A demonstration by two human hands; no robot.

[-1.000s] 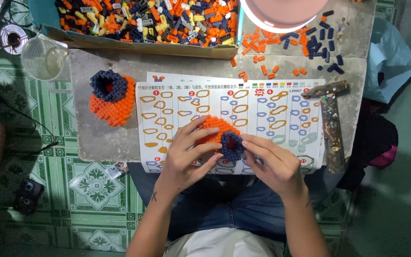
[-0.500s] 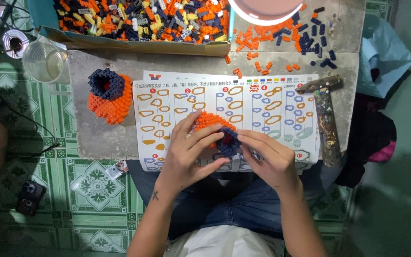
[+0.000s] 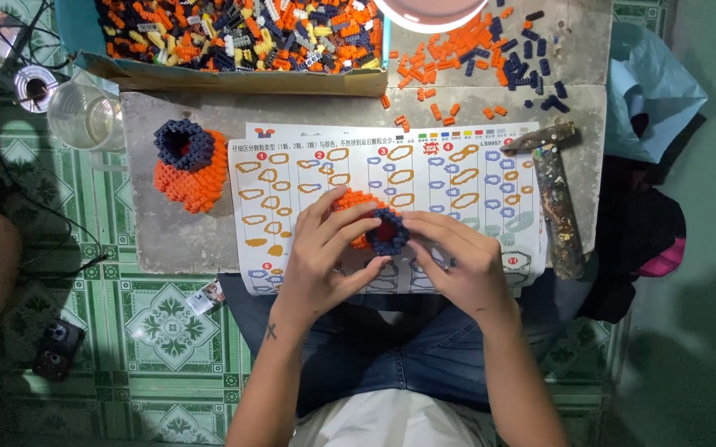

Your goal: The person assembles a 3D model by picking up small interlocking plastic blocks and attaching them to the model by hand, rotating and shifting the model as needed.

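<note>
Orange-and-navy brick piece [image 3: 377, 225] gripped between left hand [image 3: 325, 257] and right hand [image 3: 457, 261] fingers

Small brick-built model [image 3: 372, 222] — orange body with a dark blue ring-shaped opening at its 4 o'clock end — held over the instruction sheet [image 3: 424, 178], clasped from both sides.
</note>
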